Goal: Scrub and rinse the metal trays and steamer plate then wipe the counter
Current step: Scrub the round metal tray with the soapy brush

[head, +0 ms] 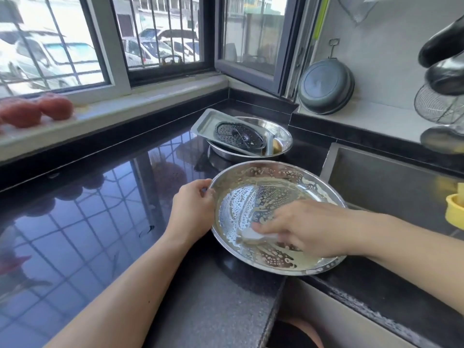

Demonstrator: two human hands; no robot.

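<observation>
A round metal tray [253,182], covered in soapy foam, rests on the black counter [100,222] beside the sink [391,182]. My left hand [193,209] grips its left rim. My right hand [311,227] presses a white sponge [253,234] onto the tray's inside. Behind it, a metal bowl [281,135] holds a tilted rectangular metal tray [208,121], and a dark perforated steamer plate [238,135] lies on that tray.
Red tomatoes [37,111] lie on the window sill at the left. A dark pan [326,89] leans on the wall behind the sink, next to a wire strainer [434,109]. A yellow object [455,209] sits at the sink's right edge.
</observation>
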